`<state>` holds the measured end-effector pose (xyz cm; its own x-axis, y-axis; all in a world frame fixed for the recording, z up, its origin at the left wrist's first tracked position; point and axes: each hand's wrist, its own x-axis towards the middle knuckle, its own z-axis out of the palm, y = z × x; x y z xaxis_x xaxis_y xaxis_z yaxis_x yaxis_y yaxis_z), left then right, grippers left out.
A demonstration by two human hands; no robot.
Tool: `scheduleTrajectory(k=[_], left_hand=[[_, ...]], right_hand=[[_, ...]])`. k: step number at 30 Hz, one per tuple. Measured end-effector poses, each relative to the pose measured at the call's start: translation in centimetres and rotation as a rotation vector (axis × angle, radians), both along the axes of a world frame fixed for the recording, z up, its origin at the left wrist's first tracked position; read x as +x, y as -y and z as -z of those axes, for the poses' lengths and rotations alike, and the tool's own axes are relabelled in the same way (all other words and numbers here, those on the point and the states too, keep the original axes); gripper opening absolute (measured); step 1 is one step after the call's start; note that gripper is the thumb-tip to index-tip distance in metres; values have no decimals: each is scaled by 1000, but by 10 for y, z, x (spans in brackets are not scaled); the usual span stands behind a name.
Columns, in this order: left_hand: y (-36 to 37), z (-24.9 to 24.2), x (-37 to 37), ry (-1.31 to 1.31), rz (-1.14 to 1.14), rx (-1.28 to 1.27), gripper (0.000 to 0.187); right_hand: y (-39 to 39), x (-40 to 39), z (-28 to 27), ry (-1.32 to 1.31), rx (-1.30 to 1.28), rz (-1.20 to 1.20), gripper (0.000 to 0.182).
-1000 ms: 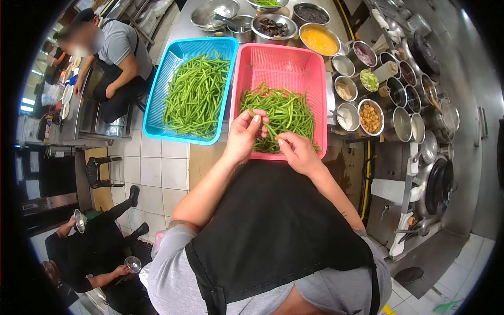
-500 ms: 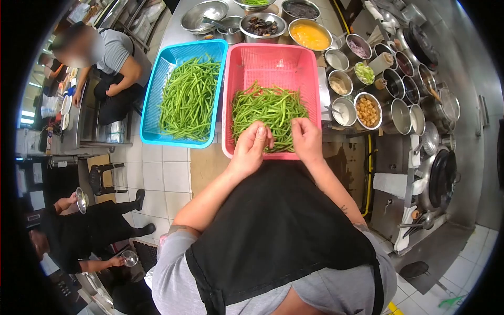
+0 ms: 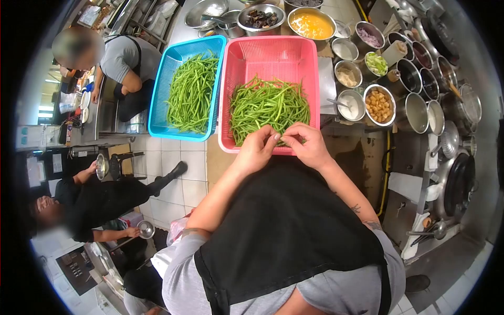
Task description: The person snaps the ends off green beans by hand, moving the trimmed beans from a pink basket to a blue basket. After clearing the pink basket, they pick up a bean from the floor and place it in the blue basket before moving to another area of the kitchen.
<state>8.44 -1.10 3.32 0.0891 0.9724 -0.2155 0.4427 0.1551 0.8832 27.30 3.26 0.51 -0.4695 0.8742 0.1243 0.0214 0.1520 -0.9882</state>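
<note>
Over the near edge of the pink basket, my left hand and my right hand meet with their fingertips almost touching. Both are closed in a pinch on a green bean, mostly covered by the fingers. Green beans lie heaped in the near part of that basket, just beyond my hands. On its left stands a blue basket, slightly tilted in view, with more green beans in it.
A bowl of orange-yellow liquid and a bowl of dark pieces stand behind the baskets. To the right are a pot of browned cubes and several other containers. One person sits at left; another carries metal bowls.
My hands have come together, the right one moving left toward the left one. The view has shifted slightly. The person at lower left has moved, with one leg stretched further out.
</note>
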Motion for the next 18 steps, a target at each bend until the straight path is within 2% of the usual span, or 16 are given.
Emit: scheduleTrajectory(k=[3,7,9,12,13,14,18], left_hand=[[-1,3,8,-33,2,-4,21],[-5,0,10,15,25,-52,20],[-12,-4,6,0,135,-29,20],[-29,-12,-10,-1,299,-19,19],[-36,-13,-15,5,353,-27,19],[-43,-8,-18,7,373,-8,17],[-66,6,-6,-31,457,337,11]], right_hand=[[-2,5,18,-34,-68,-10,3],[0,2,20,-17,8,29,4],[-2,1,25,3,62,21,9],[2,-3,29,-157,-303,-57,13],[5,-7,30,-218,-318,-38,14],[5,-10,31,-276,-332,-18,14],[3,-11,36,-440,-330,109,14]])
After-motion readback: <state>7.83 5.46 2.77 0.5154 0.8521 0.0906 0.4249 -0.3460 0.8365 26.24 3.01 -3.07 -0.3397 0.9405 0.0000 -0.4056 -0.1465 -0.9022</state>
